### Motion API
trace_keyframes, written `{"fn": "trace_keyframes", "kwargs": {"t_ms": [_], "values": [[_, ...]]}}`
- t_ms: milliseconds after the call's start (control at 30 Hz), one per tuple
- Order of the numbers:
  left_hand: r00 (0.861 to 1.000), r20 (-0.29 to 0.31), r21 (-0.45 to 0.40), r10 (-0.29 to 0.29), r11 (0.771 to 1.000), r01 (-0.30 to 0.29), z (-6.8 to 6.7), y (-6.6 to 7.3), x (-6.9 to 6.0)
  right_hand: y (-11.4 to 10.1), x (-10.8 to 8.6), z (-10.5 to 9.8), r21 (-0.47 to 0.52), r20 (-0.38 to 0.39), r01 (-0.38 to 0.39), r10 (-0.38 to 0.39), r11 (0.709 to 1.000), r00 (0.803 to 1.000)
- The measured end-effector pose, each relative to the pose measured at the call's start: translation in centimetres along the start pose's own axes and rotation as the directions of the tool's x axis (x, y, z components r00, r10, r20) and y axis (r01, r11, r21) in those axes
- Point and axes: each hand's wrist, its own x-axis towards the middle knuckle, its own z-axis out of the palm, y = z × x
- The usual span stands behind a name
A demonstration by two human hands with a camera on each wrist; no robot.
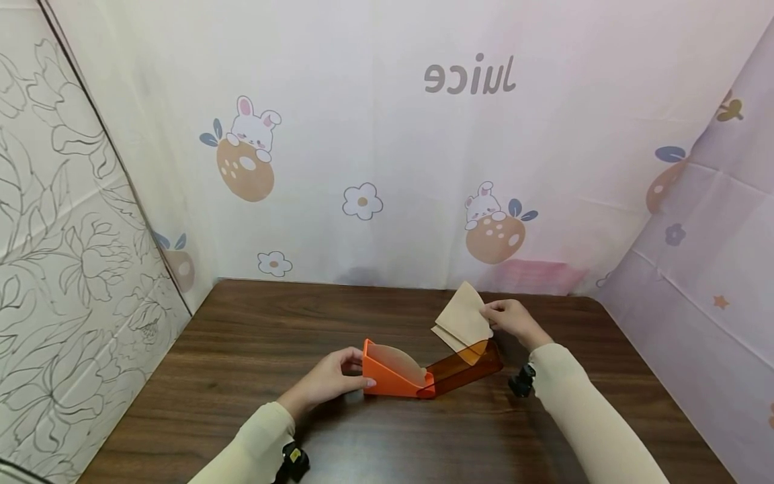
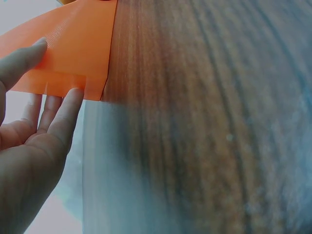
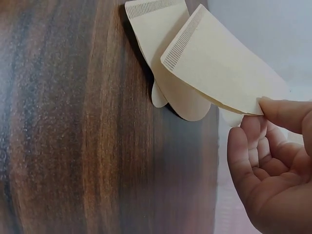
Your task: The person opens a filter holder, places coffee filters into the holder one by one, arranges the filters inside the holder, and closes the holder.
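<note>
On the table stands an orange coffee filter holder [image 1: 390, 382] with its amber see-through lid [image 1: 462, 371] swung out to the right. Inside it, tan paper [image 1: 399, 359] shows above the sloping rim. My left hand [image 1: 328, 382] grips the holder's tall left end, thumb on the near side and fingertips [image 2: 73, 97] against the end. Beyond the lid, my right hand [image 1: 514, 321] pinches a tan paper coffee filter [image 3: 219, 63] by its edge between thumb and fingers. Another coffee filter [image 3: 161, 36] sits partly behind it, with its crimped edge in sight.
The dark wooden table [image 1: 272, 323] reaches back to a printed curtain [image 1: 363, 134]. Another curtain [image 1: 695, 269] closes off the right side, and a floral panel [image 1: 78, 235] stands at the left. A small black device [image 1: 521, 381] is on the right wrist.
</note>
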Motion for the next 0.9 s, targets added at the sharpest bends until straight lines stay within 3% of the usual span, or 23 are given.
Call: {"fn": "trace_keyframes", "kwargs": {"t_ms": [900], "values": [[1.000, 0.014, 0.001, 0.009, 1.000, -0.009, -0.6, 0.0, 0.0, -2.5, -2.6, 0.2, -0.091, -0.137, 0.121, -0.133, 0.988, 0.982]]}}
